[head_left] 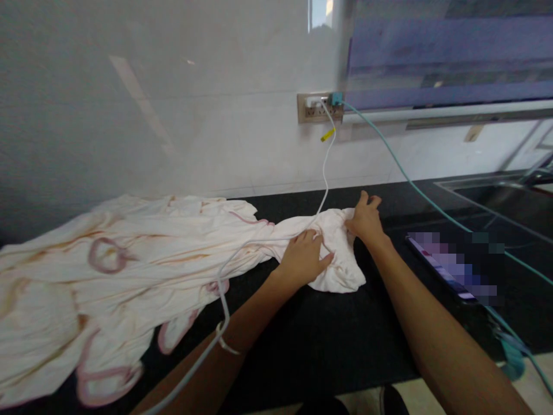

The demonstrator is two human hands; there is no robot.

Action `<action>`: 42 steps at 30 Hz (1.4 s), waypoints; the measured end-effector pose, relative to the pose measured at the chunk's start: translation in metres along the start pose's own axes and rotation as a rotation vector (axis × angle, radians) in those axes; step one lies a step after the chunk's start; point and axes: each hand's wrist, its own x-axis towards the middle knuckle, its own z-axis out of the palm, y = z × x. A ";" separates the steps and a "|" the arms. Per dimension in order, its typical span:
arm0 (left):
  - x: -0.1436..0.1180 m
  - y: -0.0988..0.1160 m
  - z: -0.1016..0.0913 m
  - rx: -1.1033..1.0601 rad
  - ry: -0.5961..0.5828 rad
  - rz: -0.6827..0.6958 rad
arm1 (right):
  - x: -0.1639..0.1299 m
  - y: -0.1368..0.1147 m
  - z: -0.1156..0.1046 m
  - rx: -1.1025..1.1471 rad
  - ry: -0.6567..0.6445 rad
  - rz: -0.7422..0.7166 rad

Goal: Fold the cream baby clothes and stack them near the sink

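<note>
Cream cloth (129, 271) w/ pink loops, black counter (328, 340), teal cable (389, 155).

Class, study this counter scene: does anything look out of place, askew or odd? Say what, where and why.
A white cable runs from the wall socket across the rumpled cream cloth under both hands, left hand and right hand; it could snag.

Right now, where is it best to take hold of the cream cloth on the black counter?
Probably the bunched right end of the cream cloth, taken from above: left hand and right hand already press there, and the white cable drapes across the cloth further left.
</note>
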 end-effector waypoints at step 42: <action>0.014 -0.060 -0.039 0.239 -0.025 -0.511 | -0.013 -0.016 0.003 -0.259 -0.202 -0.020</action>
